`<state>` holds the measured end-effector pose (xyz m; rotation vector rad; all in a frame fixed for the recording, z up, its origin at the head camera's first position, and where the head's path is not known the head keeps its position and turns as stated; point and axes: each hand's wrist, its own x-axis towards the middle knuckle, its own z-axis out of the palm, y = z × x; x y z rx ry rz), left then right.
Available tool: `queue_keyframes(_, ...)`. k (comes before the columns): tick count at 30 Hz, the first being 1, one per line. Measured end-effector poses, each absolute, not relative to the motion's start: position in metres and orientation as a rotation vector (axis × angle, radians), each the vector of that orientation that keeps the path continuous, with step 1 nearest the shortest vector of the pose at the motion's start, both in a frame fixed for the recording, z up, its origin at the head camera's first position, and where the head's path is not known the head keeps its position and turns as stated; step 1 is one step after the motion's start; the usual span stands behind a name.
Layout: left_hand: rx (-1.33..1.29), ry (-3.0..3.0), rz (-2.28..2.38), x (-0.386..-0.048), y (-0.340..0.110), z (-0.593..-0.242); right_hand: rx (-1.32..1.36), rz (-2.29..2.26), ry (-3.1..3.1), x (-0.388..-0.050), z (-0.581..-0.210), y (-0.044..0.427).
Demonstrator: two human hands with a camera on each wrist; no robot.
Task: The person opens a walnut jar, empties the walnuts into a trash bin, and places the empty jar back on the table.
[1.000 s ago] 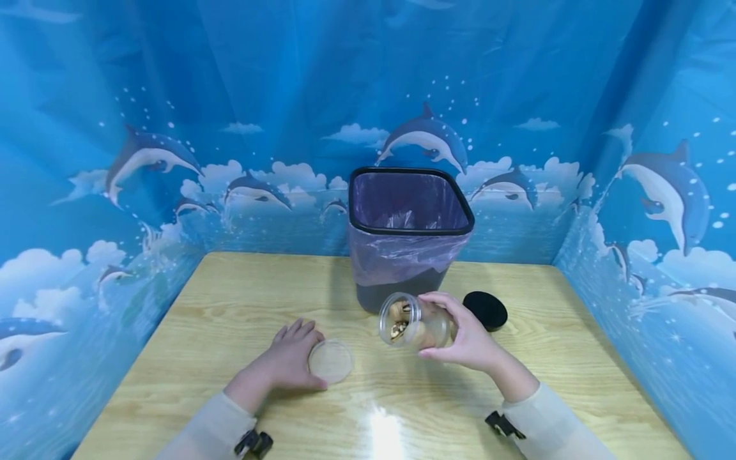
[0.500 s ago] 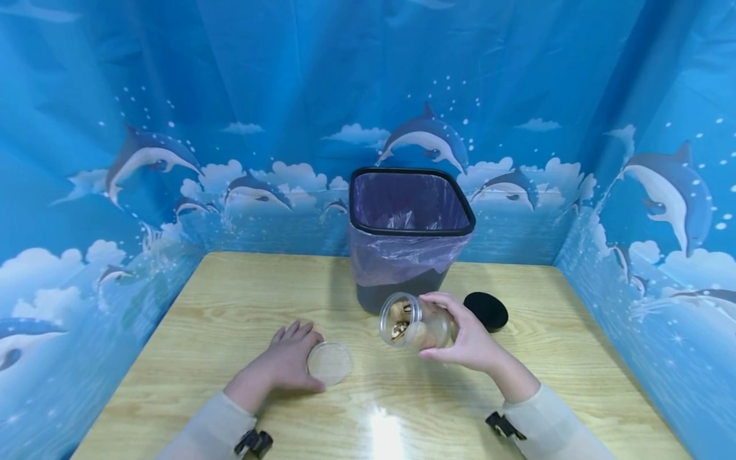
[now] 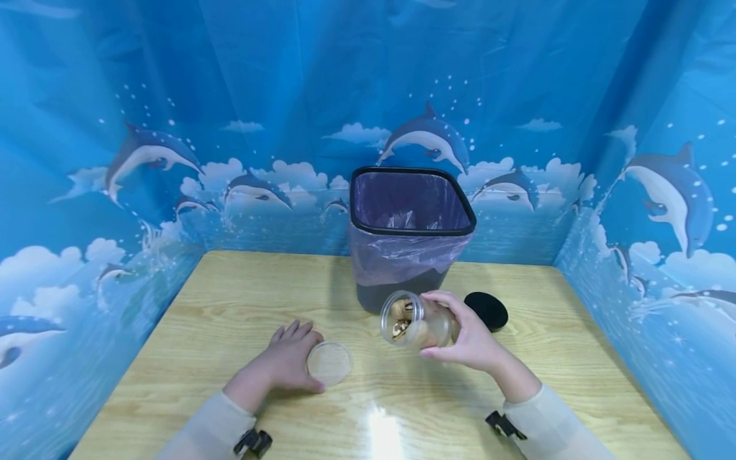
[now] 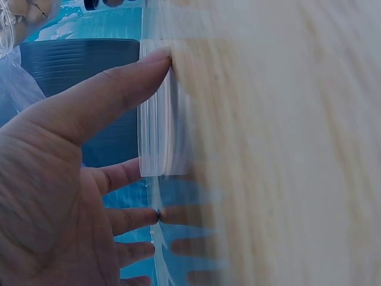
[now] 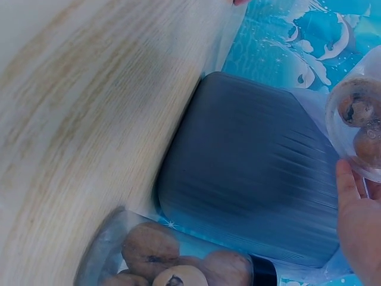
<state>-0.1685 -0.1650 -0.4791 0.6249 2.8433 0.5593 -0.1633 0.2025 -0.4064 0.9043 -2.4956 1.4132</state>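
Observation:
Between its thumb and index finger, my left hand (image 3: pixel 287 358) holds a round clear lid (image 3: pixel 329 363) low at the tabletop. The left wrist view shows this lid (image 4: pixel 158 119) edge-on, thumb and index finger touching opposite sides of its rim. My right hand (image 3: pixel 466 335) grips an open clear jar (image 3: pixel 422 322) by its body, tilted with its mouth facing left. Several walnuts (image 3: pixel 400 329) lie inside, at least one cracked. Just behind this hand stands a second jar with a black lid (image 3: pixel 485 311); its body (image 5: pixel 178 262) with walnuts shows in the right wrist view.
A dark bin (image 3: pixel 411 275) lined with a purple bag stands at the back centre, its black rim well above the jars. The wooden table (image 3: pixel 270 281) meets blue dolphin-printed curtains (image 3: pixel 276 128) at the back and both sides.

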Motion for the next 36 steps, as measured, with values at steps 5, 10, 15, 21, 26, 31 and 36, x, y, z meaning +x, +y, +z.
queue_keyframes(5, 0.638, 2.843, 0.563, -0.168, -0.165, -0.478, 0.917, 1.415, -2.479, -0.151, -0.385, 0.195)
queue_keyframes(10, 0.641, 2.838, 0.577, -0.166, -0.164, -0.473, 0.928, 1.420, -2.460, -0.150, -0.386, 0.196)
queue_keyframes(15, 0.653, 2.840, 0.598, -0.166, -0.163, -0.463, 0.927, 1.415, -2.451, -0.150, -0.385, 0.197)
queue_keyframes(21, 0.664, 2.869, 0.568, -0.169, -0.163, -0.456, 0.923, 1.401, -2.456, -0.158, -0.402, 0.204)
queue_keyframes(26, 0.721, 2.919, 0.594, -0.170, -0.162, -0.447, 0.903, 1.395, -2.465, -0.165, -0.414, 0.212)
queue_keyframes(31, 0.800, 3.009, 0.661, -0.172, -0.159, -0.432, 0.897, 1.402, -2.463, -0.165, -0.415, 0.214)
queue_keyframes(36, 0.853, 3.089, 0.728, -0.174, -0.155, -0.421, 0.895, 1.405, -2.457, -0.161, -0.410, 0.212)
